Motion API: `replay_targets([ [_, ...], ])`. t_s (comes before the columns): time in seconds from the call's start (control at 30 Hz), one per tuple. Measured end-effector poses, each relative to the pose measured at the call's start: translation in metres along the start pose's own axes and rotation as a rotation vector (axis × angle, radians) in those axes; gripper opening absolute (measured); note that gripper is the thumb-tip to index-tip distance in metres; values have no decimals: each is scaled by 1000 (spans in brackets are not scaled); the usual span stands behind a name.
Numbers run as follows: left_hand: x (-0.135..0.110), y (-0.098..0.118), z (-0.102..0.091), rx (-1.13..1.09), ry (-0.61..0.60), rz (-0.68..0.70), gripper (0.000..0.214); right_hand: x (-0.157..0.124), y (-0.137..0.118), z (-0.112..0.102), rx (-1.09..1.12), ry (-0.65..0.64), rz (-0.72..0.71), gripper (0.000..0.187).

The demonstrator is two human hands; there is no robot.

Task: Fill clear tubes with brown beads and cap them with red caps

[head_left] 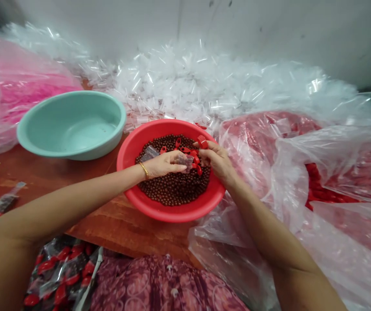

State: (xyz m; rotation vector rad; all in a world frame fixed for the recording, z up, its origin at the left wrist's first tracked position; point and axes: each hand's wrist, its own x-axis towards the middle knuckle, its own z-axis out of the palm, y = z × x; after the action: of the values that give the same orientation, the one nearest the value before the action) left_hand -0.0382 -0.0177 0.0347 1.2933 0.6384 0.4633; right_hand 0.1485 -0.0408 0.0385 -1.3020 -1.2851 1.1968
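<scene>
Holding a small clear bag [185,161] over the red bowl [130,149], our left hand [162,164] has its fingers curled narrowly around the bag's near edge, a thin gold bangle [144,170] on the wrist. Our right hand [216,159] meets it from the right, fingers bent and pinched closed on a red plastic cap [202,141] at the fingertips; whether it also touches the bag we cannot tell. The bag sits between the two hands, just above the beads [172,188].

The beads are small, round, glossy and dark brown, too many to count, filling the bowl's bottom. Several more red caps [185,150] lie on top of them, near the far side. The red bowl is smooth round plastic and rests on the near right of the brown wooden desk [114,224]. One second bowl, pale green [71,125] and of the same shape, stands just to its left and farther away.

Crinkly clear small bags [198,82] are heaped along the far side. A large thin plastic sack of red pieces [302,172] spreads to the right, and a pink-filled sack [13,93] lies far left. Filled packets [62,272] lie in our lap.
</scene>
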Motion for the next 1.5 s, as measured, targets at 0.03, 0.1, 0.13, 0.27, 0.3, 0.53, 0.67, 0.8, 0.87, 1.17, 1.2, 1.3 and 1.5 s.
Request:
replay_targets([
  [0.03,-3,1,1,-32,-1,10,25,0,0,0,15,-19,-6,26],
  [0.1,-8,3,4,-67,18,46,24,-2,0,-1,23,-42,-14,30],
  [0.13,-9,3,5,-62,35,71,23,-4,0,-1,10,-38,-18,34],
  [0.27,-8,1,8,12,76,150,20,-13,-3,3,-80,-13,-82,43],
  [0.3,-7,0,9,29,71,158,20,-16,-3,5,-106,-31,-98,45],
  [0.53,-8,0,7,163,42,149,10,-24,-1,15,-365,-32,-264,47],
  [0.67,-10,0,7,348,133,218,14,-28,-10,14,-649,-11,-378,46],
  [0.8,-13,1,10,504,231,280,21,-34,-16,13,-940,-64,-373,50],
  [0.87,-13,2,12,557,250,241,19,-35,-16,13,-1046,-81,-393,52],
  [1.17,-12,-10,11,584,312,165,16,-33,-2,27,-1266,-59,-622,55],
  [1.2,-13,-10,11,618,308,147,15,-34,0,28,-1288,-58,-625,56],
  [1.3,-15,-6,13,794,290,102,13,-39,0,25,-1308,-62,-594,57],
  [1.5,-15,16,23,1102,247,132,21,-40,-20,9,-855,-3,-421,60],
])
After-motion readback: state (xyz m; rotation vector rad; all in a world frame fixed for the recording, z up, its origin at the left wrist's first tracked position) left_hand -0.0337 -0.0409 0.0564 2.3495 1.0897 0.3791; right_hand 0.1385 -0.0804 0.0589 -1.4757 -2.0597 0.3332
